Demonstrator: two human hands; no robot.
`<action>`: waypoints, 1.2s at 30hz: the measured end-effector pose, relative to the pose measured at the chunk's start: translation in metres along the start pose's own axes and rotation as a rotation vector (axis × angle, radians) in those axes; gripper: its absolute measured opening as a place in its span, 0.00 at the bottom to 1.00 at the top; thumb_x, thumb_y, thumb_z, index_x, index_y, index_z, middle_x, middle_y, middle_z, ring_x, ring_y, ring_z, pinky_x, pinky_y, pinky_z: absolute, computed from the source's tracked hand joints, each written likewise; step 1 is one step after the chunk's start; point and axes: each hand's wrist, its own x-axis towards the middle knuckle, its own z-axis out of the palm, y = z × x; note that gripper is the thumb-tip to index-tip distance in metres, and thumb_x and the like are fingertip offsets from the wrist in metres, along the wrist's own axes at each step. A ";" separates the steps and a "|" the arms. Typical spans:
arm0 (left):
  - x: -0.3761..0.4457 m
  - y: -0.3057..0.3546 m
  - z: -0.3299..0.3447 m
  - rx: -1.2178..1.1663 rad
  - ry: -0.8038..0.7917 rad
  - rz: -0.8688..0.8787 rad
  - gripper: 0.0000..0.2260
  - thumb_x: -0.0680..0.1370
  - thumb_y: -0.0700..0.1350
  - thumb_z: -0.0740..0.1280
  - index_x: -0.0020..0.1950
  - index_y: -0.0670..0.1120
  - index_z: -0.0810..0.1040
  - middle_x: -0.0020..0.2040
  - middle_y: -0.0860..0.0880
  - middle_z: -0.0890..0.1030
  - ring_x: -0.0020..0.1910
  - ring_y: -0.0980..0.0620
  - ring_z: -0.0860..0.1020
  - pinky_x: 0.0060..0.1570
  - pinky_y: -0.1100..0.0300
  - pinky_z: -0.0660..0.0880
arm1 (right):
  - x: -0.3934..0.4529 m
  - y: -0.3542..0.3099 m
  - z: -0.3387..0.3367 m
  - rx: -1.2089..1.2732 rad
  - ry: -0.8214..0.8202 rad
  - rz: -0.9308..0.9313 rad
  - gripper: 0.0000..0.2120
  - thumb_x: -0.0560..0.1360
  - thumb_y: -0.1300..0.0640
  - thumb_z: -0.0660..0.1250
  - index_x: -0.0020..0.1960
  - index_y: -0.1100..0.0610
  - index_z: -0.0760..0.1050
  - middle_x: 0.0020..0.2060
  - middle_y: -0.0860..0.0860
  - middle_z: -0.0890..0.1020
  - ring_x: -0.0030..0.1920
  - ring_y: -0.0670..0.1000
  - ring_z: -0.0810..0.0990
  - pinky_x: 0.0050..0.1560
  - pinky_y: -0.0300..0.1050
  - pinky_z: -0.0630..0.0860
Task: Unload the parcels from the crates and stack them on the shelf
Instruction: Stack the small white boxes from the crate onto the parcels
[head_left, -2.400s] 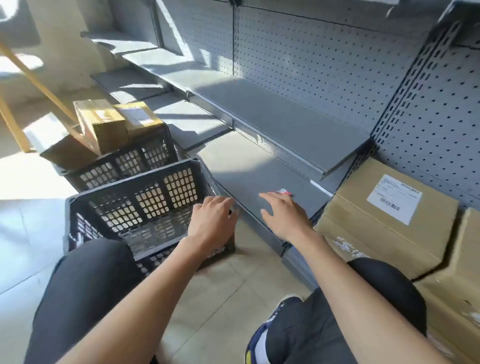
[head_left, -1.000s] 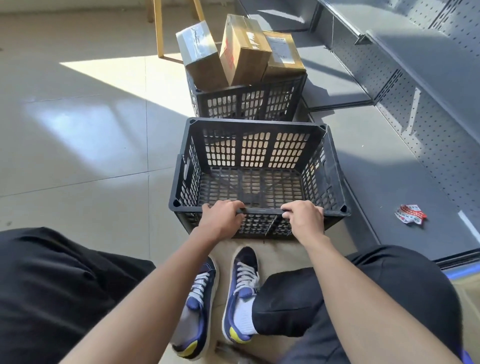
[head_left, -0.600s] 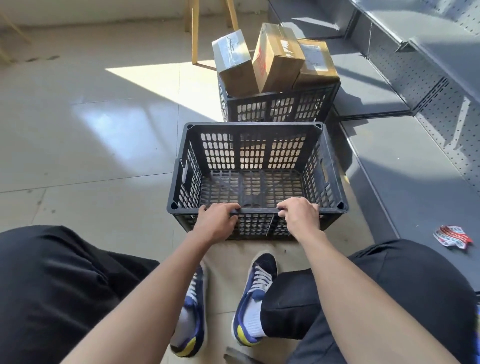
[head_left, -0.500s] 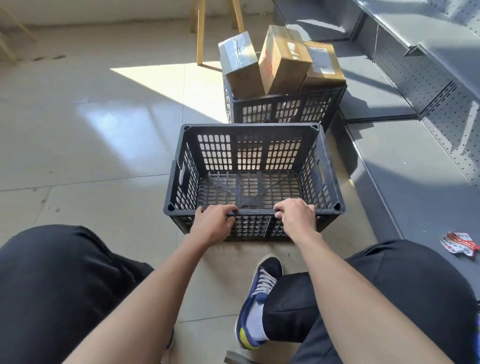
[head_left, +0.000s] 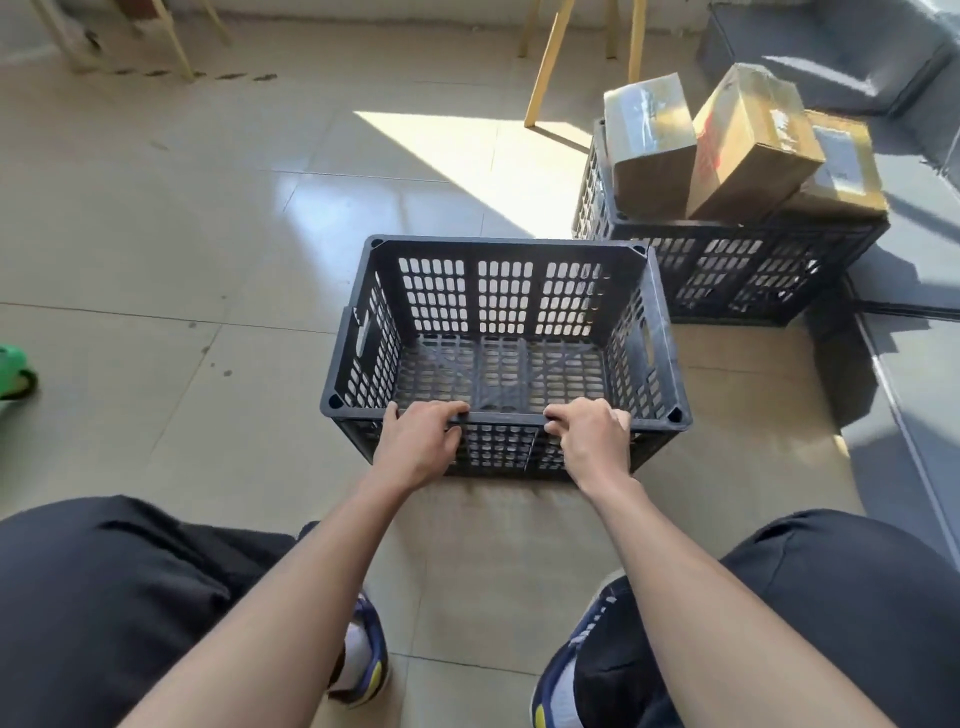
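Note:
A black slotted crate (head_left: 363, 343) with nothing inside stands on the tiled floor in front of me. My left hand (head_left: 418, 444) and my right hand (head_left: 592, 439) both grip its near rim. Behind it to the right stands a second black crate (head_left: 737, 275) holding three cardboard parcels: a taped one (head_left: 649, 150) on the left, a tilted one (head_left: 748, 145) in the middle, and a labelled one (head_left: 841, 171) on the right. The grey shelf (head_left: 919, 374) runs along the right edge of the view.
Yellow wooden legs (head_left: 545, 67) stand at the back behind the full crate. A green object (head_left: 13, 371) lies at the far left edge. My knees and blue shoes fill the foreground. Bare tiled floor (head_left: 182, 234) spreads to the left.
Both hands took hold of the bare crate's near rim and shifted it left, away from the shelf and the full crate. My view has turned left with it.

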 end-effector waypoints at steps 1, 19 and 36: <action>0.000 -0.011 -0.004 -0.005 0.015 -0.013 0.18 0.82 0.48 0.62 0.72 0.56 0.74 0.70 0.56 0.77 0.72 0.52 0.71 0.75 0.36 0.55 | 0.004 -0.010 0.005 0.004 0.006 -0.024 0.12 0.79 0.63 0.66 0.47 0.48 0.84 0.41 0.45 0.84 0.51 0.52 0.75 0.51 0.49 0.62; 0.013 -0.139 -0.058 0.103 0.168 -0.238 0.16 0.81 0.50 0.62 0.69 0.53 0.74 0.65 0.51 0.78 0.68 0.46 0.71 0.73 0.35 0.58 | 0.064 -0.155 0.078 0.129 -0.032 -0.261 0.07 0.79 0.55 0.69 0.52 0.48 0.86 0.48 0.47 0.85 0.53 0.53 0.76 0.60 0.53 0.63; 0.035 0.001 -0.060 0.122 0.138 0.029 0.19 0.83 0.51 0.60 0.74 0.51 0.71 0.69 0.48 0.77 0.69 0.45 0.71 0.70 0.40 0.65 | 0.041 -0.066 -0.042 0.020 0.059 -0.162 0.17 0.81 0.53 0.66 0.69 0.48 0.77 0.63 0.49 0.81 0.65 0.54 0.75 0.65 0.54 0.67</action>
